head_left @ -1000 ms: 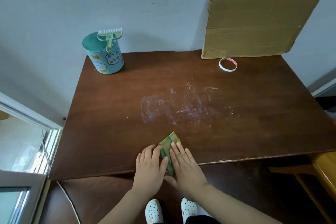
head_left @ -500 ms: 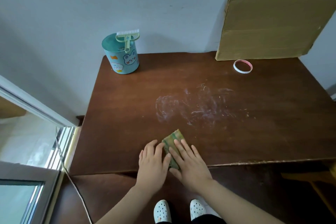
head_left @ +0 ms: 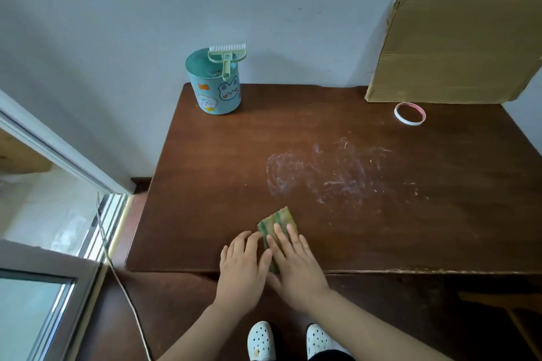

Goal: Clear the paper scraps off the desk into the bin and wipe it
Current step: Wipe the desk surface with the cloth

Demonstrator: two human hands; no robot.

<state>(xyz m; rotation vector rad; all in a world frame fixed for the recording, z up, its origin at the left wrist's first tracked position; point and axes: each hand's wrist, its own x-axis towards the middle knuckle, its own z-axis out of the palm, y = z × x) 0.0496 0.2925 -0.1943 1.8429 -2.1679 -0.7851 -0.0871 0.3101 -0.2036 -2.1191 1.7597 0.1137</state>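
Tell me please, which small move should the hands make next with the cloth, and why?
Probably push the green cloth forward, away from the body, into the white smears. The right hand lies flat on the cloth near the front edge of the desk, the left hand flat beside it, and the smears lie just beyond, in the middle of the desk, not yet wiped.

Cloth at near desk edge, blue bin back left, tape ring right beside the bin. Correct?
Wrong on the tape ring: it lies back right, in front of the cardboard, well apart from the blue bin. Head view shows it. The cloth and bin placements stand.
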